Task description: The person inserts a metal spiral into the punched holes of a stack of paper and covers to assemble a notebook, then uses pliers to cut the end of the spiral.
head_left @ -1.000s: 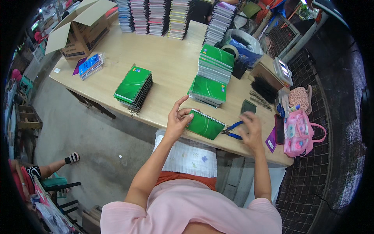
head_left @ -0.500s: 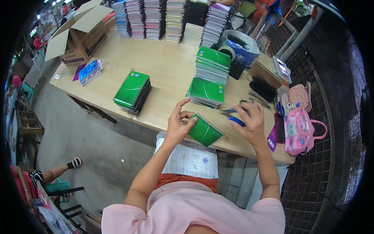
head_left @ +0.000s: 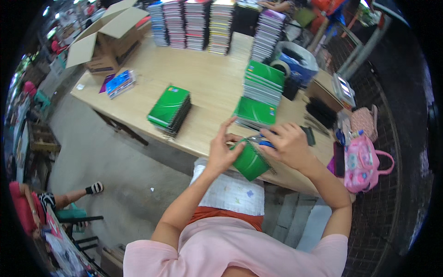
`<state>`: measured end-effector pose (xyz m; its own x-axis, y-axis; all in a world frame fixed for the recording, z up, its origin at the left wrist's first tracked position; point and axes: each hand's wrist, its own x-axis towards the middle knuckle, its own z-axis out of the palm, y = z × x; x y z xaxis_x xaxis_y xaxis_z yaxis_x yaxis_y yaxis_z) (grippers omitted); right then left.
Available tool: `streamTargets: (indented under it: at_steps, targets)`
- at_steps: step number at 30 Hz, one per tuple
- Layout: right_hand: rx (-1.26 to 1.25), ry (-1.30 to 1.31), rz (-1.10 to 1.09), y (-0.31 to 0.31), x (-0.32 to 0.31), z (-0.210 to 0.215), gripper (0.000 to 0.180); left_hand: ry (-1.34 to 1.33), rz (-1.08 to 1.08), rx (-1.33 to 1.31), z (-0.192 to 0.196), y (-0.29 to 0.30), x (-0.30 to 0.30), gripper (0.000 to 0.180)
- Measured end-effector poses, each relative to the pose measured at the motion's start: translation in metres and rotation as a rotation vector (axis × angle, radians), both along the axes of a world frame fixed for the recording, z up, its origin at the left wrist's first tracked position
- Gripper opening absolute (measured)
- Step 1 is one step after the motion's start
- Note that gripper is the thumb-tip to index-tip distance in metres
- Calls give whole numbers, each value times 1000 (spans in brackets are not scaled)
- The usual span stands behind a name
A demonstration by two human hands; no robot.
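My left hand point(head_left: 226, 151) grips a small green spiral notebook point(head_left: 250, 162) by its upper left corner, thumb on the cover and index finger stretched out. A wire coil runs down the notebook's right edge and sticks out past the lower corner. In my right hand point(head_left: 290, 147) are pliers with blue handles point(head_left: 267, 144), closed in the fingers. Their metal jaws are at the top end of the coil; whether they bite the wire is too small to tell. Just beyond lies a stack of green notebooks without visible dark coils point(head_left: 256, 111).
To the left sits a pile of green notebooks with black coils point(head_left: 170, 107). Tall notebook stacks point(head_left: 196, 25) and an open cardboard box point(head_left: 102, 46) stand at the back. On the right are black coils point(head_left: 321, 112), a blue-white bucket point(head_left: 302, 69) and a pink bag point(head_left: 362, 164).
My right hand has brought the pliers left, from beside the notebook to the top of its coil. The whole view has shifted slightly; my left hand keeps its hold.
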<state>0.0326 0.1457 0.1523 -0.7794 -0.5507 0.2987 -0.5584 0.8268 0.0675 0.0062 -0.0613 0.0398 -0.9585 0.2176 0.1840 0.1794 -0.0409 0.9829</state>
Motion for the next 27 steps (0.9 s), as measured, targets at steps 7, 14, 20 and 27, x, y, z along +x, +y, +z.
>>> streamTargets:
  at_steps: [7,14,20,27]
  targets:
    - [-490,-118,-256,11,15,-10,31,96,263,63,19,-10,3,52]
    - [-673,-47,-444,68,37,-34,29,240,842,9,25,-156,-71,35]
    - [-548,-87,-611,88,53,-104,33,149,980,-730,22,-179,-76,30]
    - [-422,150,-525,103,56,-128,31,711,412,-584,87,-86,-58,34]
